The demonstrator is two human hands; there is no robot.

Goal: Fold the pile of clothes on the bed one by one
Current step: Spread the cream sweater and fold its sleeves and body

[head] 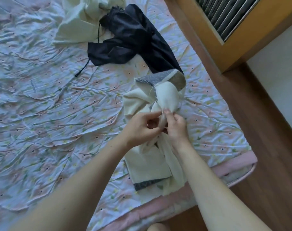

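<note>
Left hand (142, 125) and right hand (176, 125) both pinch the cream garment (148, 164); no legible writing shows.

A wooden cabinet (238, 45) stands at the upper right, just beside the bed; a slatted panel (225, 15) is set in it, perhaps a vent. Below runs a brown wood floor (267, 147), with a pale wall (282, 90) at the right edge.

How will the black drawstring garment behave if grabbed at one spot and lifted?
The black garment is probably floppy: it lies crumpled in loose folds on the bedsheet. Its thin, faintly shiny fabric looks light and maybe slippery. Its drawstring trails loose, so it would likely dangle.
</note>
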